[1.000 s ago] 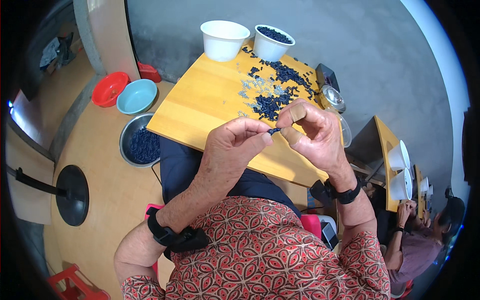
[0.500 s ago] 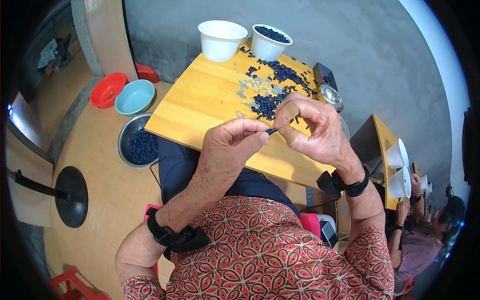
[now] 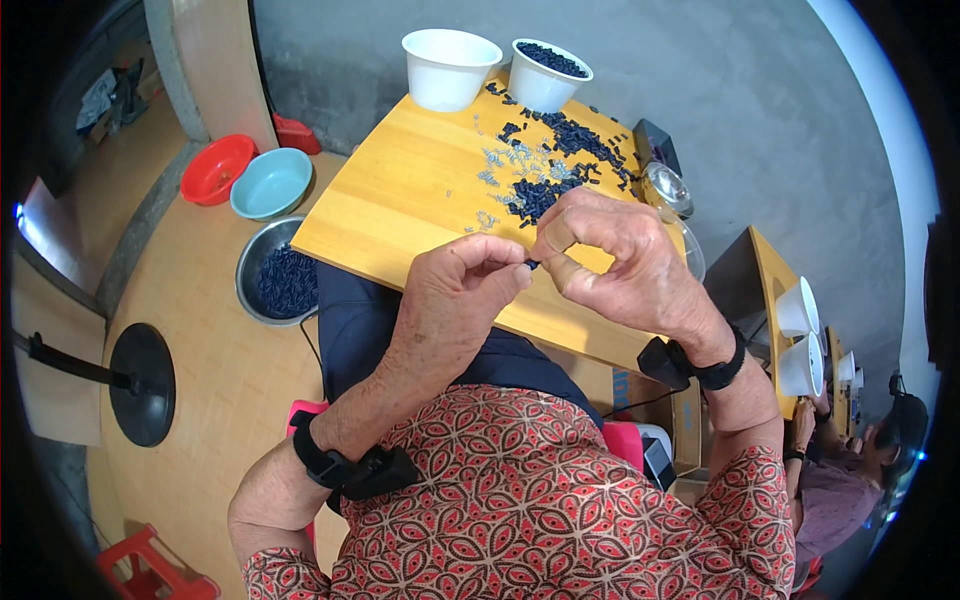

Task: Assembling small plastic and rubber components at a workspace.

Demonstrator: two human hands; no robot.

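Over the table's near edge, my left hand pinches a small dark blue cylindrical piece between thumb and forefinger. My right hand meets it fingertip to fingertip. Its thumb and forefinger are pressed together at the piece's right end, and whatever they hold is too small to make out. Beyond my hands lies a pile of similar dark blue pieces, partly hidden by my right hand. Small silvery metal parts are scattered beside it, and more dark pieces lie farther back.
On the yellow wooden table stand a white tub and another white tub full of dark pieces. A metal bowl of dark pieces, a blue basin and a red basin are at left. Another person sits at right.
My hands have drawn closer together, the right fingertips shifting left onto the piece's end. Less of the dark piece shows between them. The view has shifted slightly.
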